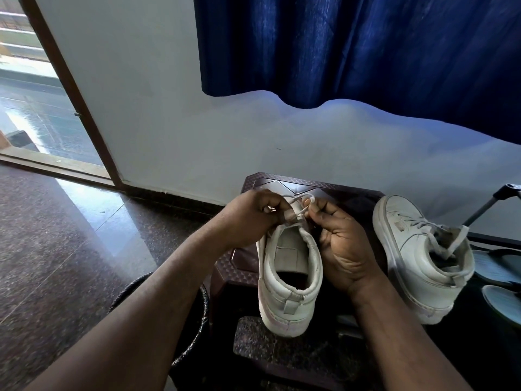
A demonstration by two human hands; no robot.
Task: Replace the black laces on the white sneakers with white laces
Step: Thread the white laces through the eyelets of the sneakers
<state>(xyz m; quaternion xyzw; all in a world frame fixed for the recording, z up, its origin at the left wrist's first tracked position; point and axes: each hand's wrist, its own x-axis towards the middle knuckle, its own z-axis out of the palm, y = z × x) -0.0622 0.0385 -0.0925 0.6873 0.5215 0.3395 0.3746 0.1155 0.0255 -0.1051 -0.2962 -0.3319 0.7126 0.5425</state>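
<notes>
both hands are up at the top of the sneaker (290,277), heel turned toward the person so the tongue stands between the hands. left hand (251,218) is curled, fingertips pinching one side of the white lace (303,206). right hand (342,244) pinches the other side, with a small loop showing above its fingers. that reads like the bow going on, so i'd judge this shoe's lacing is nearly done. the sneaker sits over the near edge of the stool (310,184), close in where both hands can work, though i can't tell if its weight rests there. just beside the right wrist, the second sneaker (417,258) leans tilted, white lace already through it, ends loose. no black lace shows on either shoe.
</notes>
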